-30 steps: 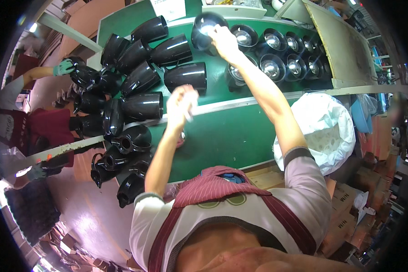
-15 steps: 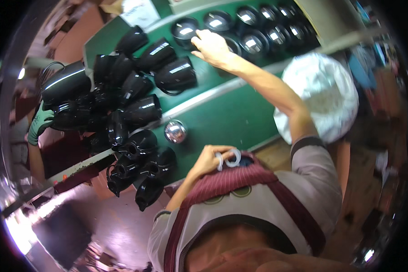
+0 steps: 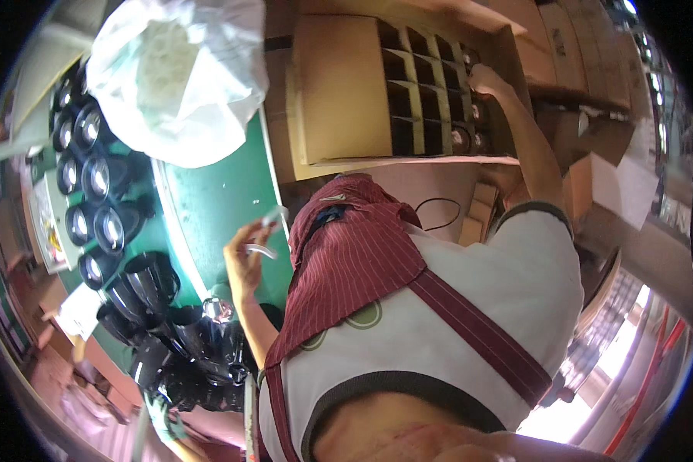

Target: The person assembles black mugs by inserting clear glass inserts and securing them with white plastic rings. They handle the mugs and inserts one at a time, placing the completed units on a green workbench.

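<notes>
My left hand (image 3: 244, 258) is closed around white rings (image 3: 262, 250), which stick out between its fingers over the edge of the green table (image 3: 215, 200). My right hand (image 3: 487, 79) reaches into a cardboard box (image 3: 339, 85) split into compartments by dividers. Its fingers are curled together and partly hidden down in the box, so whatever they grip cannot be made out. Shiny rounded metal pieces (image 3: 460, 138) sit in several compartments close to that hand. On the table beside my left forearm stands a shiny silver globe-shaped piece (image 3: 218, 309).
A white plastic bag (image 3: 181, 85) rests at the table's far end. Black round pieces (image 3: 98, 177) line the table's left side. Black jugs (image 3: 150, 281) crowd nearer, beside another person's gloved hand (image 3: 162, 420). More cardboard boxes (image 3: 562, 54) stand behind the divided box.
My view and body have turned right. My right hand has left the black round pieces and now reaches into the divided box. My left hand still has the white rings.
</notes>
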### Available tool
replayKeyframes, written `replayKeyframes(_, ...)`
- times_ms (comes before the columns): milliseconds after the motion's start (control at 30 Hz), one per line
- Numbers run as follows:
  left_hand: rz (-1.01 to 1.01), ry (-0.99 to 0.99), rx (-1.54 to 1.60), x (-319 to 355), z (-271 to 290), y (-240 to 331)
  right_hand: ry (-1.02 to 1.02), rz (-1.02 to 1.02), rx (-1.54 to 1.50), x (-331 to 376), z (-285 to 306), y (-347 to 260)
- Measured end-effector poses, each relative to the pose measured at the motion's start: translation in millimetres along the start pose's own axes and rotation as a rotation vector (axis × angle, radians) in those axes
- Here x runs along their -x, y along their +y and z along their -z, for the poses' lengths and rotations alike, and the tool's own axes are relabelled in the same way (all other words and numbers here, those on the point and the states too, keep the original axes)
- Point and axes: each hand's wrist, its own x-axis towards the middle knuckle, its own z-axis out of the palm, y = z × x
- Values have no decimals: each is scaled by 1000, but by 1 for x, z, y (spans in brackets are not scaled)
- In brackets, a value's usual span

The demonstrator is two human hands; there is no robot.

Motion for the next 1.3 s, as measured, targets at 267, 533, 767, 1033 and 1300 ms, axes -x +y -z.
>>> replayKeyframes(267,-22,197,-175,-23,-30,25,-5,-112,-644,-53,-205,19)
replayKeyframes(533,-8,260,-221,-12,-68,24,553,141,-820,-94,-260,19)
replayKeyframes(767,-159,289,-302,-5,-80,39,317,43,-785,-81,-242,28)
replayKeyframes(1033,-299,191,130,-10,-96,100,814,413,-1445,175,39,-10)
replayKeyframes(1300,-339,344,484,21,-80,128,-233,1283,-1902,215,133,-207)
